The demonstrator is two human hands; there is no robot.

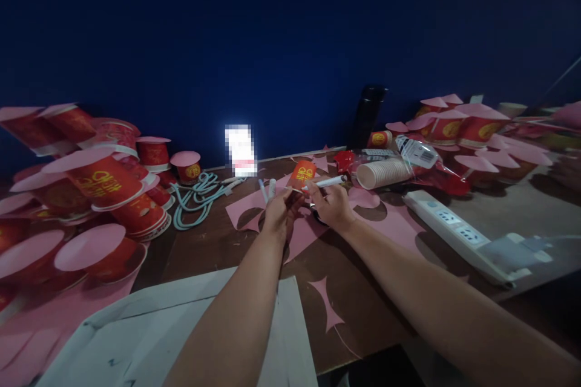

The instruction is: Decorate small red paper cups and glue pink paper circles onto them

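Note:
Above the middle of the table, my left hand is closed on a red paper cup with gold lettering. My right hand is right beside it, its fingers wrapped round a white marker pen. The pen's shaft points to the right, and its other end is hidden by my fingers near the cup's rim. Beneath both hands lies cut pink paper with curved cut-outs. Just left of the cup, another white pen and a thin blue-tipped pen are on the table.
Red cups topped with pink discs crowd the left, with more cups at the back right. A bagged cup stack, power strip, black bottle, coiled cable, lit phone and white board surround the hands.

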